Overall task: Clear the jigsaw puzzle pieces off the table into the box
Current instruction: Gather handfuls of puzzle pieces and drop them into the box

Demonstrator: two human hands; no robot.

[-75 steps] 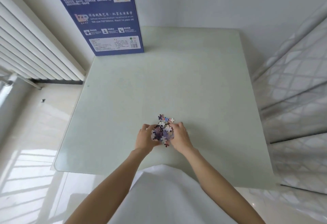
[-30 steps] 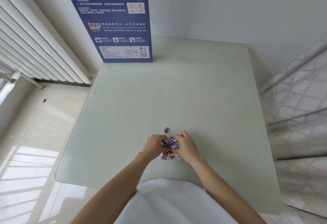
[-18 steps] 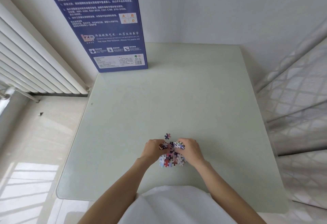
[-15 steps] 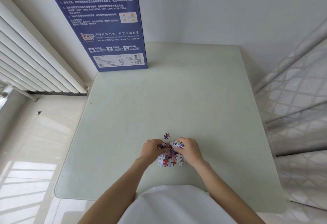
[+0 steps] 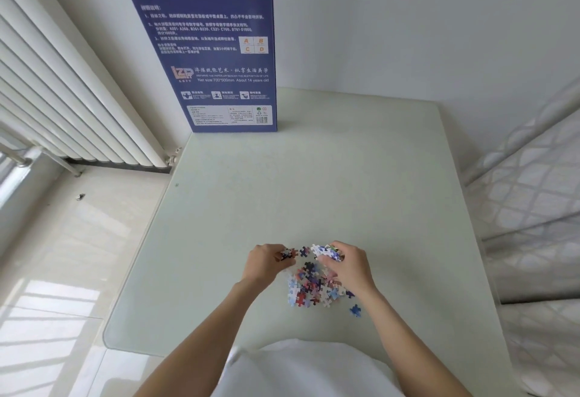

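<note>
A small heap of coloured puzzle pieces [image 5: 310,287] lies on the pale green table [image 5: 314,183], near its front edge. My left hand [image 5: 265,263] is closed around a few pieces at the heap's left. My right hand [image 5: 348,263] grips a larger clump of pieces at the heap's right, lifted slightly off the table. One blue piece [image 5: 355,310] lies apart, just right of the heap. The tall blue box [image 5: 213,51] stands upright at the table's back left corner, its top flaps open.
A white radiator [image 5: 62,98] runs along the wall on the left, over a glossy tiled floor. A bed with a quilted white cover [image 5: 533,208] borders the table on the right. White cloth on my lap [image 5: 307,368] meets the table's front edge.
My hands have come apart and risen a little, each holding pieces, and the heap between them has spread out. The camera has tilted up, showing the box's open top.
</note>
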